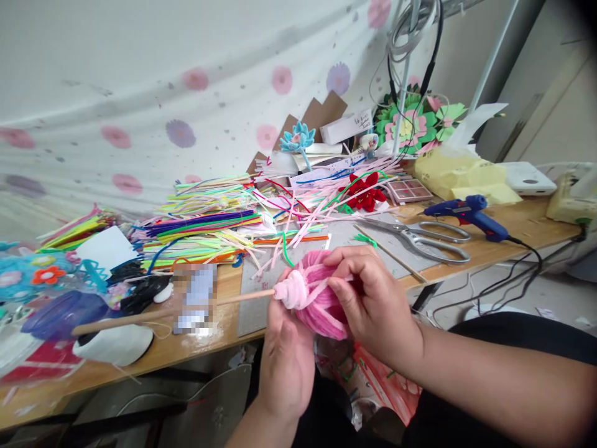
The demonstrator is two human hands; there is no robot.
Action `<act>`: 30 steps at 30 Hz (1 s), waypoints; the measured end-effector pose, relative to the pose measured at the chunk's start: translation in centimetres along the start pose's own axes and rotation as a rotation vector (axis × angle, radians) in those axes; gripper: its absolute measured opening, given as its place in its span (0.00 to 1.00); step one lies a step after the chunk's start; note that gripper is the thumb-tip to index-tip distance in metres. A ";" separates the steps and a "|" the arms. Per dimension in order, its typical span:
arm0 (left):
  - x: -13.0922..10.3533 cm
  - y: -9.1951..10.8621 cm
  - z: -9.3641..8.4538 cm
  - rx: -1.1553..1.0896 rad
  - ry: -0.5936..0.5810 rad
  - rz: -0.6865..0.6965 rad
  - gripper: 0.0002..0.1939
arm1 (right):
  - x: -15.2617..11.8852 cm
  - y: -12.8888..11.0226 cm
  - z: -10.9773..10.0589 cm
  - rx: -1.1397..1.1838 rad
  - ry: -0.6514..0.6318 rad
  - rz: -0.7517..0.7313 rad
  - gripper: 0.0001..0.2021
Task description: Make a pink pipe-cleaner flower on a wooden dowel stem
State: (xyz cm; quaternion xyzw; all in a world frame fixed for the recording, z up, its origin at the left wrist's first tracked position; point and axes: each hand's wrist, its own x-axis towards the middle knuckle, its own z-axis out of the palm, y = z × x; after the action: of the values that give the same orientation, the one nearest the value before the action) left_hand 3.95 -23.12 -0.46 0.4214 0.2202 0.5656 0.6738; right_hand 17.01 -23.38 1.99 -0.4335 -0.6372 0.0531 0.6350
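A pink pipe-cleaner flower (321,311) on a wooden stick (186,308) is held in front of me, its stick pointing left over the table edge. Pale pink pipe cleaner (293,290) is wound in coils round the flower's base. My left hand (286,354) supports the flower from below, fingers curled under it and partly hidden. With thumb and forefinger, my right hand (366,292) pinches a pale pink pipe cleaner strand (321,287) beside the darker pink petals.
Bundles of coloured pipe cleaners (200,227) cover the table's left and middle. Large scissors (426,239), a blue glue gun (471,214) with a trailing cord, and a red flower (364,191) lie to the right. A grey mat (254,311) lies beyond my hands.
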 end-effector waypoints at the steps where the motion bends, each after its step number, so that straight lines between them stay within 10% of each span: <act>1: 0.0 -0.2 0.4 -0.023 0.031 0.004 0.24 | -0.2 -0.2 0.1 -0.004 -0.002 -0.017 0.05; 6: 0.5 -0.6 0.3 -0.003 0.232 0.024 0.19 | -0.4 -1.0 -0.1 -0.004 -0.098 -0.063 0.05; 15: 0.9 1.1 -3.7 0.332 -0.097 0.009 0.22 | 2.7 -0.6 -2.6 0.083 -0.381 -0.153 0.05; 30: 1.3 1.5 -2.8 0.212 -0.261 -0.101 0.20 | 3.1 -0.3 -3.3 0.174 -0.472 0.307 0.06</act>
State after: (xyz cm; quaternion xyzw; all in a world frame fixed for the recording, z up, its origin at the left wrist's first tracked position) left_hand 1.28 -20.96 -0.56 0.5481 0.2101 0.4453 0.6761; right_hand 20.22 -23.20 5.20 -0.4446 -0.6872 0.3022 0.4886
